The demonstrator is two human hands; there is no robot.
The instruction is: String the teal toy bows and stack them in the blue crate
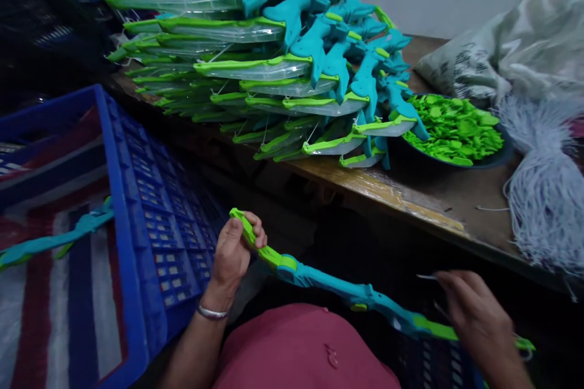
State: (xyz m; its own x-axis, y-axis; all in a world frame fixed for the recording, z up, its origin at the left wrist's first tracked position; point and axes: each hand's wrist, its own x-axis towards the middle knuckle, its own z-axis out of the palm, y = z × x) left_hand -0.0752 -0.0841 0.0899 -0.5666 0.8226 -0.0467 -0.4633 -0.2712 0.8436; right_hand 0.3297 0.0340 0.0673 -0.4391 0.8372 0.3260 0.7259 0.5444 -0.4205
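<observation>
One crate (137, 255) (blue) flanks the left hand (232, 255).

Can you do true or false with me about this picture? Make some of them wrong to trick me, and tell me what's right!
1. The left hand grips the green end of a long green-and-turquoise piece. True.
2. The bowl holds small red pieces. False: the bowl holds small green pieces.
3. A bundle of white strings lies to the right of the bowl. True.
4. The bracelet is on the right wrist. False: the bracelet is on the left wrist.
5. The blue crate has a striped sheet inside. True.
</observation>
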